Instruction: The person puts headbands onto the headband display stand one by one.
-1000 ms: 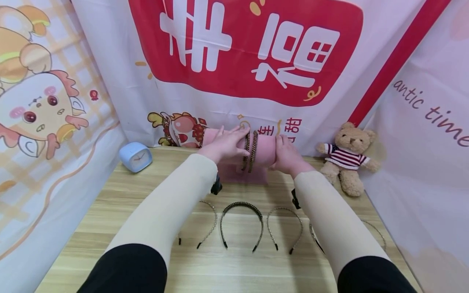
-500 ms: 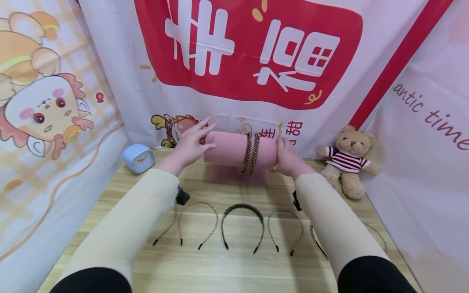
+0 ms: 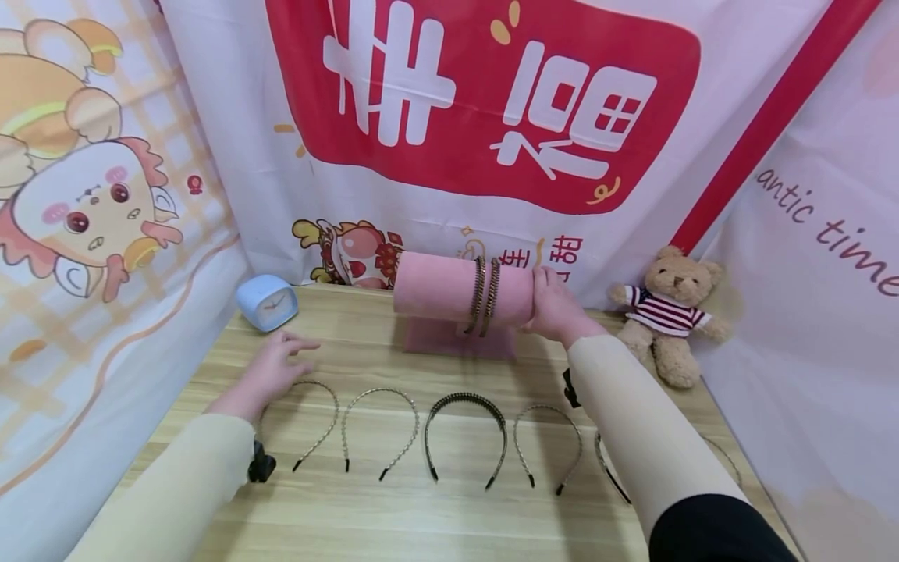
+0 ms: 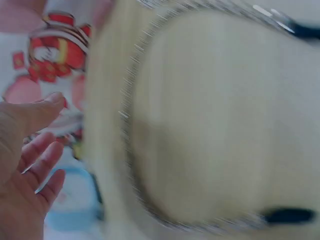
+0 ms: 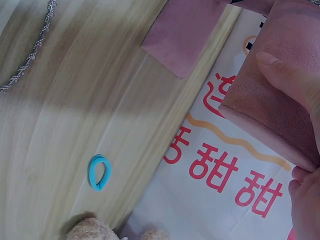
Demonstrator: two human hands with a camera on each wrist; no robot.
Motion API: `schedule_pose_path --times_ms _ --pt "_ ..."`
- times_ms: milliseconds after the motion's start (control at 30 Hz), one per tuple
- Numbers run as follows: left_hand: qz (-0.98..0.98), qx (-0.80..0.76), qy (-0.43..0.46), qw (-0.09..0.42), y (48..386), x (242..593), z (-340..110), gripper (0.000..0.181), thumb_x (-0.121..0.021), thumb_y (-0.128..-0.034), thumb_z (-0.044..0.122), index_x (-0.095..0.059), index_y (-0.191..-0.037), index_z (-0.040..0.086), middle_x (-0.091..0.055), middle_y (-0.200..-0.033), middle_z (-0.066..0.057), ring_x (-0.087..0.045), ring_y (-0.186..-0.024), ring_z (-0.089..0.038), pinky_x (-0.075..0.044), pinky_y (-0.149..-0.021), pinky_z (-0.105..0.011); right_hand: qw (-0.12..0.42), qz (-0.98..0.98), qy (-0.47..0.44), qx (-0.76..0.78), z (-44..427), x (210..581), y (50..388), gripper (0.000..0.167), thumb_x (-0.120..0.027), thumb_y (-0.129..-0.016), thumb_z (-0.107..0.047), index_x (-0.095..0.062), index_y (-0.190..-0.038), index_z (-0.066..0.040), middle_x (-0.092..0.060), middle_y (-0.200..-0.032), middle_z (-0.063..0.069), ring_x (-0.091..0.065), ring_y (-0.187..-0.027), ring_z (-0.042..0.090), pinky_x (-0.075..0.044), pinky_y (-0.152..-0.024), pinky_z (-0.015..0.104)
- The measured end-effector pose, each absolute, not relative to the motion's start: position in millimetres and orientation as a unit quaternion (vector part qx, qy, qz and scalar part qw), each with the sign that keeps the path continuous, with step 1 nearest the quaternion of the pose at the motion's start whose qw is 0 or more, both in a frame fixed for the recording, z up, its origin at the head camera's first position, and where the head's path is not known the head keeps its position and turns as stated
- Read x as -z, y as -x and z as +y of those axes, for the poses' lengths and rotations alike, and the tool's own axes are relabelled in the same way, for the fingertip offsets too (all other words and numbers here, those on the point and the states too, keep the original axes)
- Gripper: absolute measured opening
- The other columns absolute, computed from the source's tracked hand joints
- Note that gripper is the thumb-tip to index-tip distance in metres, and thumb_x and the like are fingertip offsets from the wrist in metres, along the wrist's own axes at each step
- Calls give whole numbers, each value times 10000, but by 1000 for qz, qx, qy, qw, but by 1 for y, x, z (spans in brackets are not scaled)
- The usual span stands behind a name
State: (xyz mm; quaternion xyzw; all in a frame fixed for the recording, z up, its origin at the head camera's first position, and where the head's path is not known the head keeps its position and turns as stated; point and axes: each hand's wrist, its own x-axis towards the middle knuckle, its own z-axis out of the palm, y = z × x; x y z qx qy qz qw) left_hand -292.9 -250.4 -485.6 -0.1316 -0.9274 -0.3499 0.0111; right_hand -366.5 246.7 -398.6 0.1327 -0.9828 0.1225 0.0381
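A pink velvet roll-shaped display stand (image 3: pixel 435 285) stands at the back of the table with two dark-gold headbands (image 3: pixel 485 297) around its roll. My right hand (image 3: pixel 558 308) grips the roll's right end; in the right wrist view its thumb (image 5: pixel 280 75) lies across the velvet. Away to the left, my left hand (image 3: pixel 277 367) is in the air with loosely spread fingers, holding nothing. It is nearest to the leftmost thin braided headband (image 3: pixel 335 410), which looks blurred in the left wrist view, and part of that band is hidden behind the wrist.
Several headbands lie in a row across the table, including a thick dark one (image 3: pixel 466 398). A blue clock (image 3: pixel 268 303) stands back left, a teddy bear (image 3: pixel 670 312) back right. A turquoise hair tie (image 5: pixel 99 172) lies near the bear. Printed cloth (image 3: pixel 232 117) walls the table.
My left hand has left the display stand's roll and moved left and toward me, down to the leftmost headband. The right hand has stayed on the roll's right end.
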Motion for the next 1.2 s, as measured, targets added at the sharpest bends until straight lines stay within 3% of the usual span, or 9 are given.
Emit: schedule_pose_path --times_ms 300,500,633,1033,1200 --pt "-938 323 123 0 283 523 -270 280 -745 -862 57 -693 -1125 -23 -564 -1034 -195 -594 -934 -354 -489 -856 -552 45 -980 -145 -126 247 398 367 1275 -946 -591 -250 -133 -1522 63 -255 -1472 301 -324 -1340 441 -242 -1163 486" --pt "-945 307 114 12 286 531 -271 82 -726 -864 38 -699 -940 47 -556 -936 -110 -565 -859 -279 -488 -789 -495 42 -980 -140 -133 247 399 369 1285 -947 -598 -250 -116 -1532 47 -241 -1486 288 -309 -1353 430 -231 -1167 484" --pt "-948 294 124 17 287 532 -270 83 -725 -857 27 -654 -844 65 -534 -886 -97 -534 -809 -252 -461 -739 -449 42 -981 -137 -133 247 400 369 1281 -946 -602 -252 -119 -1535 39 -244 -1488 277 -308 -1355 424 -238 -1164 487" --pt "-920 378 99 -11 289 507 -274 82 -624 -902 -55 -565 -879 -3 -597 -770 -101 -551 -699 -207 -483 -596 -327 47 -981 -140 -125 248 399 367 1268 -945 -588 -255 -143 -1520 55 -262 -1474 290 -331 -1339 432 -240 -1165 476" --pt "-892 440 95 -38 294 480 -275 91 -567 -923 -82 -567 -1008 -110 -628 -803 -148 -640 -771 -322 -573 -659 -382 38 -982 -137 -128 248 398 367 1267 -941 -602 -258 -131 -1526 50 -244 -1491 286 -309 -1357 427 -229 -1169 475"
